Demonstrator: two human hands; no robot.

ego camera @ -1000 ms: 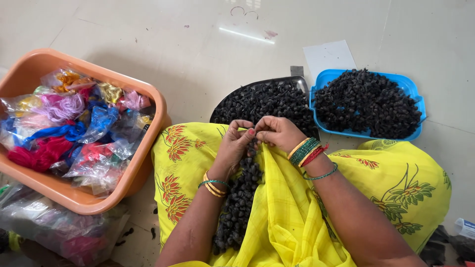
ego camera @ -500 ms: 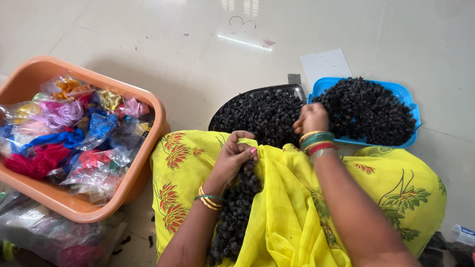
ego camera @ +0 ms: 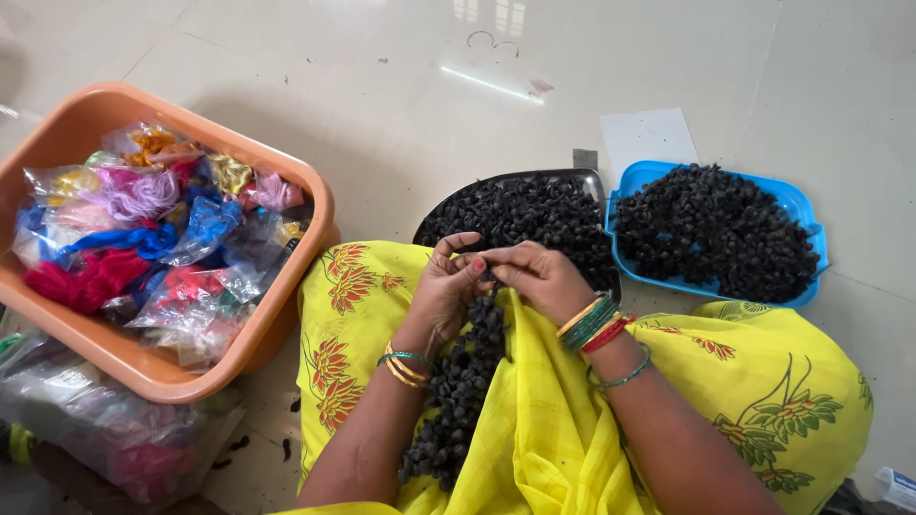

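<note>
My left hand (ego camera: 447, 283) and my right hand (ego camera: 536, 277) meet fingertip to fingertip over my lap, pinching the top end of a long string of small black pieces (ego camera: 460, 386) that hangs down across the yellow cloth (ego camera: 534, 420) on my knees. Both wrists wear bangles. Just beyond my hands lies a dark metal tray (ego camera: 584, 178) heaped with loose black pieces. To its right stands a blue plastic tray (ego camera: 649, 176) piled with more of the same.
An orange plastic tub (ego camera: 105, 339) at the left holds several clear bags of coloured thread. More bags (ego camera: 124, 448) lie on the floor below it. A white paper sheet (ego camera: 649, 138) lies behind the blue tray on the pale tiled floor.
My right hand went out to the pile at the blue tray's edge half a second ago and has come back to meet my left hand at the string's top.
</note>
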